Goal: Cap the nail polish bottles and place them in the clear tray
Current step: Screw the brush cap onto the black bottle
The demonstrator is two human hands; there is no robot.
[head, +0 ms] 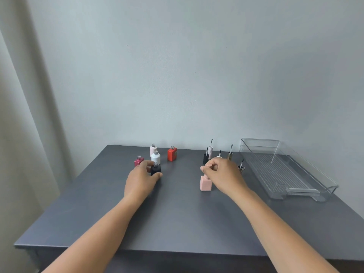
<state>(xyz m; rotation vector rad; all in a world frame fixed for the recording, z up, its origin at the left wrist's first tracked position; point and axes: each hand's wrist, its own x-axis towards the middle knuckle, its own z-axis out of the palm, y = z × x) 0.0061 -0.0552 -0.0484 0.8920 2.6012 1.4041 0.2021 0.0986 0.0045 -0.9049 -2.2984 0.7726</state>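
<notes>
While our right hand [219, 171] pinches the top of the pink bottle [205, 184], centre frame, and our left hand [140, 179] grips the black bottle [156, 170], we should twist squarely; clear tray [260, 139] waits right.

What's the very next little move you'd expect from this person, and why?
Probably finish screwing the pink bottle shut: the right hand pinches its top, it stands on the table, and the clear tray holds nothing yet.
</notes>
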